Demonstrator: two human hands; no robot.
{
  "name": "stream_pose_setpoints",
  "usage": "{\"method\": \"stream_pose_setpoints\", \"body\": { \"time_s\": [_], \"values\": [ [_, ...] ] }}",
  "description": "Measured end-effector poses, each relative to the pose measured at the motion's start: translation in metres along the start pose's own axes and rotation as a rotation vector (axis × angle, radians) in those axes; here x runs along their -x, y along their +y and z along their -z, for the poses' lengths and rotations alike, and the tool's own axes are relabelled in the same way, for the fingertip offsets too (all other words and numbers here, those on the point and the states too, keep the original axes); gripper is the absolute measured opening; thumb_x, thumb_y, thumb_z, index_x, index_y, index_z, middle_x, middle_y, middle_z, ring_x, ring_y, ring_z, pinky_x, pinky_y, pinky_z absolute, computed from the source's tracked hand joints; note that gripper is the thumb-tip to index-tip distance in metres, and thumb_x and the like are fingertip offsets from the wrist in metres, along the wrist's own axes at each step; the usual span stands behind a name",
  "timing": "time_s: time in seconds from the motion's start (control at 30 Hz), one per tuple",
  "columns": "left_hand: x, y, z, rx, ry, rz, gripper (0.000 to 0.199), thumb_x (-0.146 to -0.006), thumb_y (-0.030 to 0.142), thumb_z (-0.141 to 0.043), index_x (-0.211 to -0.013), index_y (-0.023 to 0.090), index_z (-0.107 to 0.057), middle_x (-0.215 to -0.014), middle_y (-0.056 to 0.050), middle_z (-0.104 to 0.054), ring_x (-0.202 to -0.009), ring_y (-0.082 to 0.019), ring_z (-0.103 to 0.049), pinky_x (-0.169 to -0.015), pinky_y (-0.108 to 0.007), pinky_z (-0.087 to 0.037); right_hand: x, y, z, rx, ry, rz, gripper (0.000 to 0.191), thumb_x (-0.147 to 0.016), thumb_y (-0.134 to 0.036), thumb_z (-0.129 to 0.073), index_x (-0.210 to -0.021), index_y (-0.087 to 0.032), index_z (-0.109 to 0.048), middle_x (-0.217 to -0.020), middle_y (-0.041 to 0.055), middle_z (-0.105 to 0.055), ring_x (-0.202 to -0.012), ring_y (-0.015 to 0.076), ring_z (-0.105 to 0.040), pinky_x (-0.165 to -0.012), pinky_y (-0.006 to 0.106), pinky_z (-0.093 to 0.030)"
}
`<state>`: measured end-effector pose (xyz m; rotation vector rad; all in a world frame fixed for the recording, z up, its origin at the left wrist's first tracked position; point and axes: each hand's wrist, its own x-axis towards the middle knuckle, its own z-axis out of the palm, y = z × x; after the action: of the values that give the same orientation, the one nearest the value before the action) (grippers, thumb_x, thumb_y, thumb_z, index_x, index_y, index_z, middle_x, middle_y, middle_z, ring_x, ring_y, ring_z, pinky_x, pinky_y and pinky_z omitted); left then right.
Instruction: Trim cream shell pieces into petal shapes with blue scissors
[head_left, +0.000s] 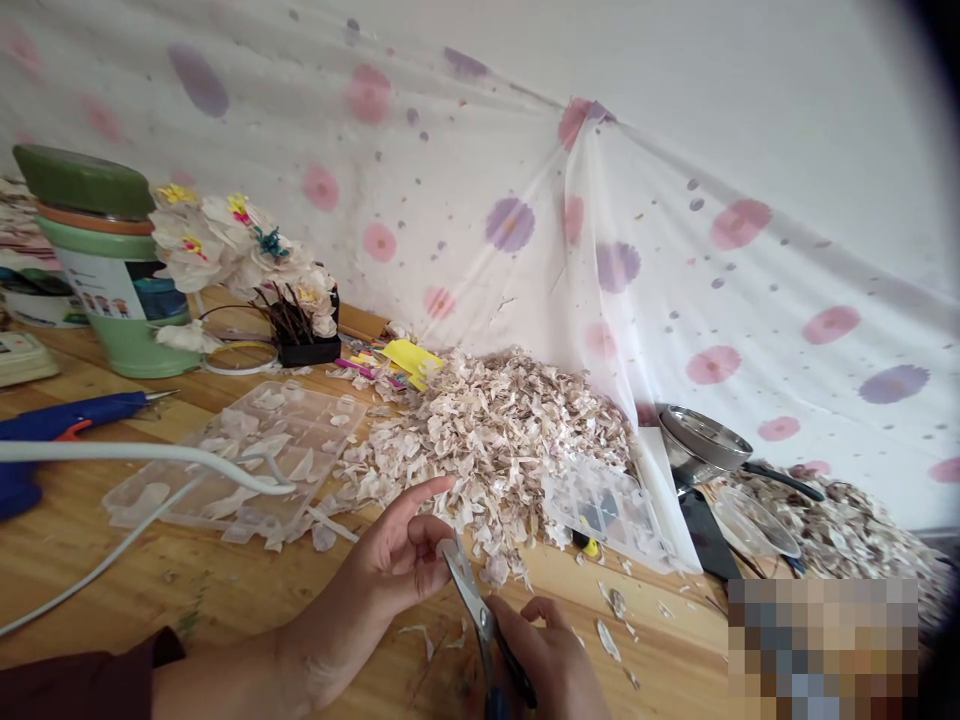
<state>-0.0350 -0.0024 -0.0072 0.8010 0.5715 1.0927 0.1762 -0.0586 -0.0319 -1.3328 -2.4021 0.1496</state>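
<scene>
Thin pale flake (446, 548), pinched by left hand (382, 570), steel scissors (471, 605) clasped in curled right hand (547, 660)

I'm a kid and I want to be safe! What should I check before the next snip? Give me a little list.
Scissors held firmly in the right hand: ok.
Fingertips of the left hand clear of the blades: not ok, they sit right beside them.
White cord off the clear plastic tray: not ok, it lies across the tray.
Blue glue gun cool: cannot tell.
</scene>
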Motion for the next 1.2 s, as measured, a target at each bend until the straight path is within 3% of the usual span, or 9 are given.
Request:
{"method": "stream_pose_setpoints", "body": {
  "time_s": [0.5,0.73,0.9,1.03,1.2],
  "values": [
    [0.0005,0.0005,0.0005,0.003,0.021,0.003,0.066,-0.068,0.029,-0.084,-0.128,0.031,-0.055,-0.082,0.003,-0.064,-0.081,-0.014,-0.058,-0.080,-0.030,-0.041,0.0041,-0.0027,-0.0004,0.011,-0.091,-0.102,0.056,-0.074,-0.012,-0.059,-0.130,-0.018,-0.060,-0.065,0.0039,-0.070,-0.064,0.0208,-0.068,-0.055,0.023,-0.049],
    [0.0007,0.0008,-0.0009,0.030,0.034,0.013,0.068,-0.065,0.028,-0.086,-0.126,0.030,-0.057,-0.082,0.003,-0.065,-0.081,-0.014,-0.059,-0.081,-0.030,-0.041,0.0022,-0.0072,0.0010,-0.006,-0.063,-0.133,0.050,-0.076,-0.011,-0.057,-0.125,-0.018,-0.062,-0.067,0.0049,-0.069,-0.067,0.0220,-0.067,-0.056,0.022,-0.049],
    [-0.0005,0.0027,-0.0027,0.031,0.037,0.017,0.071,-0.064,0.030,-0.086,-0.127,0.028,-0.055,-0.082,0.002,-0.066,-0.083,-0.016,-0.059,-0.083,-0.032,-0.040,0.0017,-0.0062,-0.0001,-0.045,-0.037,-0.116,0.059,-0.069,-0.010,-0.058,-0.127,-0.023,-0.061,-0.064,0.0013,-0.066,-0.060,0.0199,-0.066,-0.054,0.022,-0.046],
    [-0.0006,0.0023,-0.0027,0.036,0.037,0.021,0.072,-0.065,0.031,-0.085,-0.130,0.028,-0.053,-0.083,0.001,-0.067,-0.085,-0.017,-0.059,-0.084,-0.032,-0.040,0.0005,-0.0074,0.0022,-0.038,0.005,-0.113,0.056,-0.071,-0.009,-0.055,-0.125,-0.024,-0.062,-0.062,0.0006,-0.066,-0.055,0.0185,-0.064,-0.052,0.022,-0.045],
    [-0.0002,0.0001,-0.0005,0.038,0.018,0.012,0.068,-0.068,0.025,-0.084,-0.129,0.030,-0.054,-0.079,0.004,-0.064,-0.079,-0.014,-0.058,-0.079,-0.030,-0.040,0.0014,-0.0080,0.0052,-0.022,-0.028,-0.116,0.060,-0.070,-0.009,-0.055,-0.129,-0.022,-0.061,-0.062,0.0014,-0.067,-0.055,0.0185,-0.063,-0.050,0.022,-0.043]
  ]
}}
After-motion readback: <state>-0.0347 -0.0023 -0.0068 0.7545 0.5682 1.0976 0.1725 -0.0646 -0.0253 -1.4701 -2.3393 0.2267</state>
